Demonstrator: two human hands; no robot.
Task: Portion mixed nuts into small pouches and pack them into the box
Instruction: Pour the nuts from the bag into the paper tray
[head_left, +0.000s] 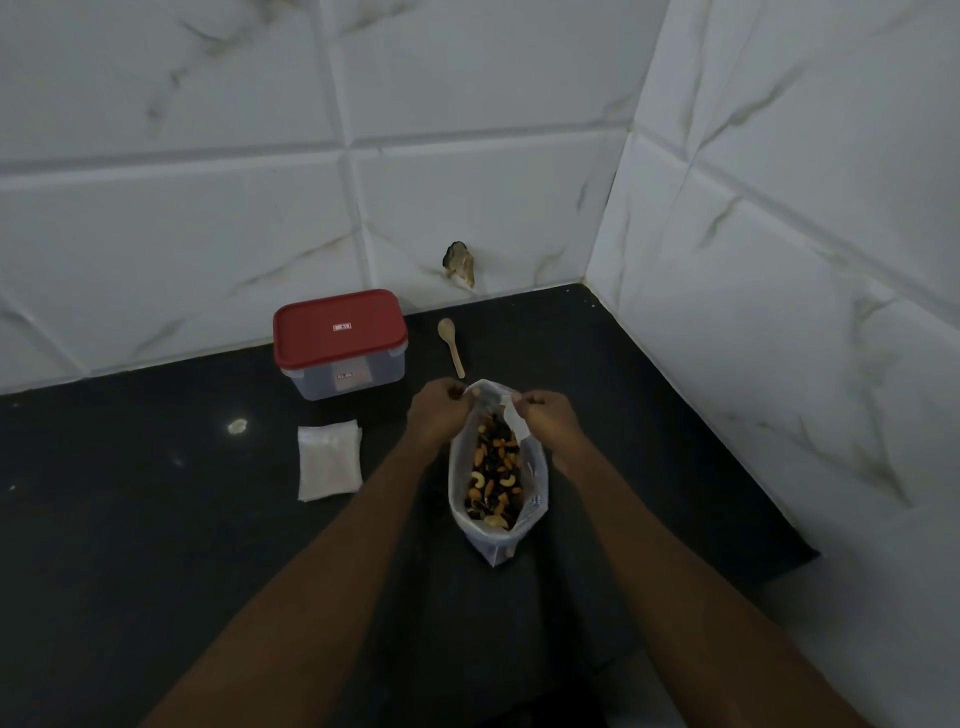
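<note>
Near the centre of the frame, both hands work at the mouth of a clear plastic bag (496, 499) that lies on the black countertop (156, 519). The left hand (439, 410) has its fingers curled, pinching the bag's far rim on the left side; the right hand (545, 418) pinches the rim on the right — the two grips hold the mouth open between them. Through the opening the mixed nuts (493, 478) show: pale cashews among dark pieces, filling the bag's middle.

Left of the bag, apart from it, lies a flat stack of small clear pouches (328, 460). Above that stack, against the tiled wall (208, 208), stands the box (340, 343) — a clear tub with its red lid on. A wooden spoon (451, 345) lies just right of the box, bowl toward the wall, its handle end near the left hand.
</note>
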